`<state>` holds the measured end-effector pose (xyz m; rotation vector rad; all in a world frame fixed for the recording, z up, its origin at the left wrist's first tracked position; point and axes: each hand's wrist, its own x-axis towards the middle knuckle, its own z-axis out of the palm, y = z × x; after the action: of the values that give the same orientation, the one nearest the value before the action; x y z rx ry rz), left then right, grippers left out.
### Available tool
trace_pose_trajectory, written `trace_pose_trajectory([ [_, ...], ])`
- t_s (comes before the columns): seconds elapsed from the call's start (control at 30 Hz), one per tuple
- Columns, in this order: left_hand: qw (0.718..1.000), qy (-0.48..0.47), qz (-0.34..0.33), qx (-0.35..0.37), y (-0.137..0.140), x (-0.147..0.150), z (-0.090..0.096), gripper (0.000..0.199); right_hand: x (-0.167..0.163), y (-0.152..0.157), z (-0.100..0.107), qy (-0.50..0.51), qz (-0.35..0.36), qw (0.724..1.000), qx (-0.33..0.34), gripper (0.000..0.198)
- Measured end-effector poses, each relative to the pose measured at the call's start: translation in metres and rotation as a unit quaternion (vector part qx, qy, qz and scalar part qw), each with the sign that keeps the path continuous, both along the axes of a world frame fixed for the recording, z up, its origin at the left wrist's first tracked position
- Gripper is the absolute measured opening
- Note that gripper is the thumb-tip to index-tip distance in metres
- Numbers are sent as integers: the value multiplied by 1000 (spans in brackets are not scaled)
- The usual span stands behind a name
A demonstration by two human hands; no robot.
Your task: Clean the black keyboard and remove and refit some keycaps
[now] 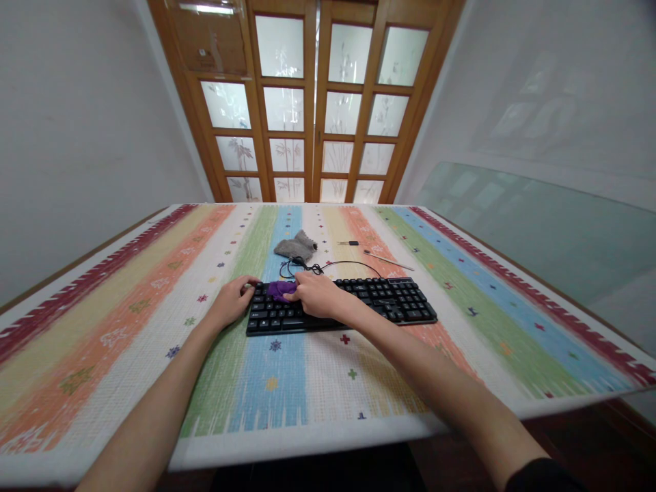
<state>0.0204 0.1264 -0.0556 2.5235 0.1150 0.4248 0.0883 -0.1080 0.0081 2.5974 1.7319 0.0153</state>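
A black keyboard (369,301) lies flat on the striped tablecloth in front of me. My left hand (233,298) is at its upper left corner, with the thumb and fingers curled against the edge. Bunched under my right hand (316,294) is a purple cloth (281,292), pressed onto the left part of the keys. The fingers of that hand are closed on the cloth, and their tips are partly hidden. The keyboard's black cable (353,262) lies bundled and looped behind it.
Beyond the keyboard are a crumpled grey cloth (296,244), a small brush with a black end (350,243) and a thin stick-like brush (387,260). The patterned tablecloth (215,369) covers the table. Glazed wooden doors (312,102) stand behind it.
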Motion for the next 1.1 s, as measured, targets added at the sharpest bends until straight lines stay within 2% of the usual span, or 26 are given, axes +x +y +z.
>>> trace_pose_trajectory([
  [0.33,1000,2,2,4,1,0,-1,32,2,2,13,31,-23,999,-13,30],
  [0.67,1000,7,2,3,1,0,-1,34,1,-6,-2,6,-15,1000,4,35],
  [1.1,1000,7,7,7,1,1,-1,35,15,-24,0,55,-40,998,5,34],
])
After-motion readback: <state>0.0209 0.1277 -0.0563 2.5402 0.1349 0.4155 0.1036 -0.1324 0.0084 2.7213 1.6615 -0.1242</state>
